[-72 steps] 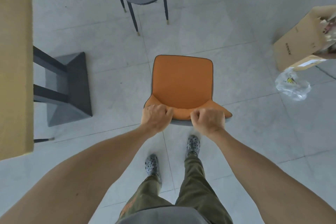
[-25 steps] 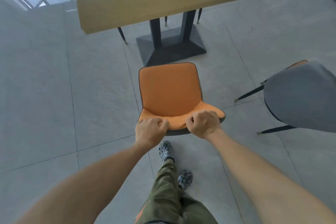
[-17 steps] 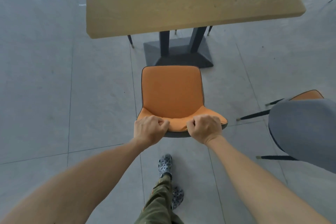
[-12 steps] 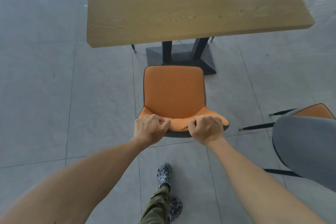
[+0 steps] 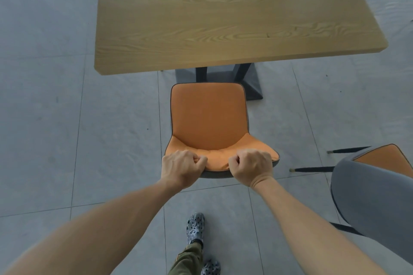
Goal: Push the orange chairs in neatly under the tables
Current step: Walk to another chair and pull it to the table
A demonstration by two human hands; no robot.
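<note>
While the chair (image 5: 209,118) is standing just short of the table (image 5: 223,18), seat facing its edge, the left hand (image 5: 181,168) and right hand (image 5: 251,168) are gripping the backrest top. The push-in step is apparently under way; the next move is calling for 1 straight push, keeping the seat centred.

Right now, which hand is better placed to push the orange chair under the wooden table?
Neither alone: left hand and right hand both grip the top of the orange padded chair backrest, evenly either side. The seat sits slightly right of the middle of the light wooden table, so the right may lead.
</note>
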